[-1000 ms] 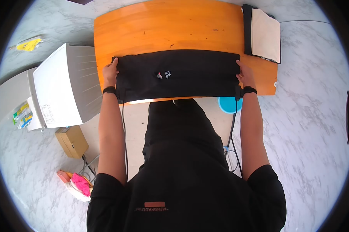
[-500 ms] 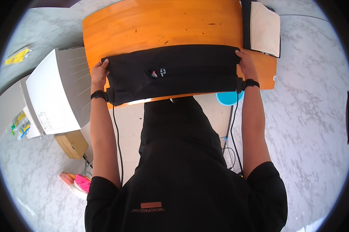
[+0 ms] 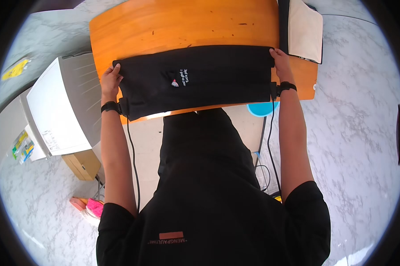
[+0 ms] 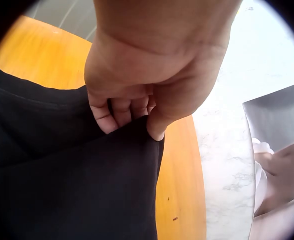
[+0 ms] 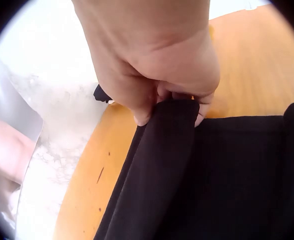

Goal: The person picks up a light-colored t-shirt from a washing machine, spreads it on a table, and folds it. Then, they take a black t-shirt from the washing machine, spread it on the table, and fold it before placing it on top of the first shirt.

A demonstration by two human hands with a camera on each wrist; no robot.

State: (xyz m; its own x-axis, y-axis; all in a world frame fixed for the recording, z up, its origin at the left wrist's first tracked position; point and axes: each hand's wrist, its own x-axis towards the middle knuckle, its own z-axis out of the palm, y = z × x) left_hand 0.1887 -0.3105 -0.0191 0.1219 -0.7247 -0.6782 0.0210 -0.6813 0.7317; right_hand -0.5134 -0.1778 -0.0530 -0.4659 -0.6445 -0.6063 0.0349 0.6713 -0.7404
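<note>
A black cloth (image 3: 226,75) with a small print near its middle stretches sideways along the near part of the orange table (image 3: 200,24). My left hand (image 3: 111,81) pinches its far left corner; in the left wrist view the thumb and fingers of that hand (image 4: 152,70) grip the edge of the black fabric (image 4: 87,185). At the far right corner my right hand (image 3: 281,63) pinches the cloth, and in the right wrist view the same hand (image 5: 157,65) holds a folded edge of the fabric (image 5: 157,165) between thumb and fingers.
A folded dark and cream cloth (image 3: 305,33) lies at the table's back right. Left of the table stands a white and grey appliance (image 3: 53,106), with a cardboard box (image 3: 82,165) below it. A turquoise basin (image 3: 260,109) shows beneath the near right edge. Cables hang from both wrists.
Both hands have kept their hold on the cloth. In the head view the left hand and the cloth's left end have shifted left, and the cloth and both hands appear slightly higher.
</note>
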